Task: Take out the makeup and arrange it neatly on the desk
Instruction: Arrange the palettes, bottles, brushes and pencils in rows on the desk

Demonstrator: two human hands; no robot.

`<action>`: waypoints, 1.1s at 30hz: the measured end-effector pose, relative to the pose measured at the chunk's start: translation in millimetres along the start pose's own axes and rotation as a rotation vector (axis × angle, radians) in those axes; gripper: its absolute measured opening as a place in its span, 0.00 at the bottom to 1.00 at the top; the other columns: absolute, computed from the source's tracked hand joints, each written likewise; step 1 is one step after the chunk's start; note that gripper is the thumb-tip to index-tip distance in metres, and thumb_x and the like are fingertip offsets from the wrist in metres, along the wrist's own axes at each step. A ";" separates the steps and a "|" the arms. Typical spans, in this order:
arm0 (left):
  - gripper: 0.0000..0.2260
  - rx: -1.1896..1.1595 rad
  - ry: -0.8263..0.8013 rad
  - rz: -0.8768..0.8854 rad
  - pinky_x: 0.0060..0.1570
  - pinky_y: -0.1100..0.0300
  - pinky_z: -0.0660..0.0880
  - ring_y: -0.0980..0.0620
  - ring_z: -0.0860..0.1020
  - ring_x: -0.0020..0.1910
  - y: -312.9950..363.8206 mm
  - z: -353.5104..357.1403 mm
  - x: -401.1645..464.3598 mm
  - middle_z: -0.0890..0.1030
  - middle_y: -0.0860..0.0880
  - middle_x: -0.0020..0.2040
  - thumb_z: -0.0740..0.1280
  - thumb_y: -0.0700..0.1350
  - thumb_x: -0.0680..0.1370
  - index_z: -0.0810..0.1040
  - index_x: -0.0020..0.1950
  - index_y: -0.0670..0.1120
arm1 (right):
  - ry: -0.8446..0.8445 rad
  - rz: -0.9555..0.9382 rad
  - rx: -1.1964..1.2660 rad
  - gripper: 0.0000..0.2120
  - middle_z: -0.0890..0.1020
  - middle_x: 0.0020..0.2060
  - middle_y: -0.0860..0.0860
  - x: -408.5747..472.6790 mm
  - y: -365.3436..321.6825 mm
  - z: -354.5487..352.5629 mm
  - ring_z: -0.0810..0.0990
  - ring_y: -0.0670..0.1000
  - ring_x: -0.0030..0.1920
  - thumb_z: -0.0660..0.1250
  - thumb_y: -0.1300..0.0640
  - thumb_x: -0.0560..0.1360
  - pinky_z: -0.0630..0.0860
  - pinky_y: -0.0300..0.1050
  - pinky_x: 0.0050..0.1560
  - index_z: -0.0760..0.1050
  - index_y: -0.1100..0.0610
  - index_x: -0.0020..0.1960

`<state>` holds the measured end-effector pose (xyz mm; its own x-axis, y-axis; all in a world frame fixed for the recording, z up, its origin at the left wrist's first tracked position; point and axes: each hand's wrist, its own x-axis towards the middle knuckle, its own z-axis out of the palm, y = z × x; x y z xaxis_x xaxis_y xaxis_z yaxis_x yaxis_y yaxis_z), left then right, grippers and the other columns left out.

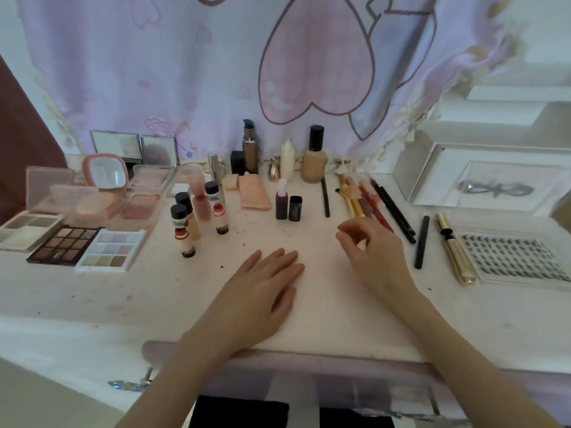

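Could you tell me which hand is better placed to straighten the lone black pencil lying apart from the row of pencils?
Probably the right hand: it hovers beside the black pencil, while the left hand lies flat mid-desk, farther away.

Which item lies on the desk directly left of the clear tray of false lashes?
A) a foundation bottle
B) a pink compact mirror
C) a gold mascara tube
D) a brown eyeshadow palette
C: the gold mascara tube lies alongside the lash tray's left edge.
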<state>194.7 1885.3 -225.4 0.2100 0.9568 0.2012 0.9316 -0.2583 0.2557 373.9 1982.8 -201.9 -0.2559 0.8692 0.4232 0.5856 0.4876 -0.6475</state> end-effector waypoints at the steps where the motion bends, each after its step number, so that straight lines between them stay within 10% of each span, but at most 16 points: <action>1: 0.21 0.025 -0.030 0.009 0.72 0.60 0.40 0.59 0.50 0.75 3.3 4.8 9.3 0.54 0.57 0.76 0.49 0.52 0.81 0.56 0.75 0.55 | 0.041 0.035 -0.036 0.04 0.77 0.41 0.46 4.9 8.2 -8.0 0.73 0.40 0.38 0.67 0.59 0.75 0.66 0.22 0.42 0.78 0.57 0.49; 8: 0.22 0.072 -0.104 0.029 0.72 0.55 0.37 0.59 0.44 0.75 17.8 21.3 65.6 0.49 0.57 0.77 0.44 0.53 0.81 0.48 0.76 0.56 | 0.035 0.247 -0.343 0.10 0.72 0.43 0.51 35.7 46.4 -22.1 0.73 0.52 0.43 0.62 0.52 0.77 0.66 0.43 0.41 0.75 0.59 0.49; 19: 0.16 -0.037 0.120 0.080 0.65 0.62 0.54 0.59 0.63 0.66 16.3 22.7 91.7 0.70 0.57 0.66 0.55 0.49 0.80 0.70 0.67 0.54 | 0.009 0.225 -0.525 0.12 0.77 0.47 0.56 43.7 49.4 -9.5 0.73 0.55 0.50 0.57 0.53 0.78 0.66 0.45 0.40 0.73 0.61 0.52; 24: 0.16 -0.285 0.233 0.017 0.55 0.68 0.67 0.63 0.71 0.55 17.6 20.1 90.2 0.71 0.55 0.63 0.56 0.47 0.80 0.68 0.68 0.53 | 0.229 0.326 0.023 0.08 0.77 0.38 0.48 38.9 44.2 -18.4 0.73 0.43 0.35 0.61 0.54 0.77 0.67 0.30 0.31 0.76 0.57 0.51; 33: 0.10 -0.601 0.479 -0.088 0.44 0.74 0.69 0.64 0.72 0.43 19.6 6.8 82.9 0.72 0.58 0.44 0.61 0.38 0.78 0.68 0.53 0.53 | -0.236 0.440 1.063 0.07 0.73 0.26 0.52 34.3 28.2 -37.4 0.66 0.46 0.23 0.67 0.55 0.69 0.63 0.34 0.22 0.82 0.58 0.37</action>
<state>232.4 1960.4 -210.2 -0.1361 0.8500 0.5088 0.5887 -0.3437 0.7316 410.4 2023.3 -182.0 -0.3931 0.9192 -0.0248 -0.2488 -0.1323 -0.9595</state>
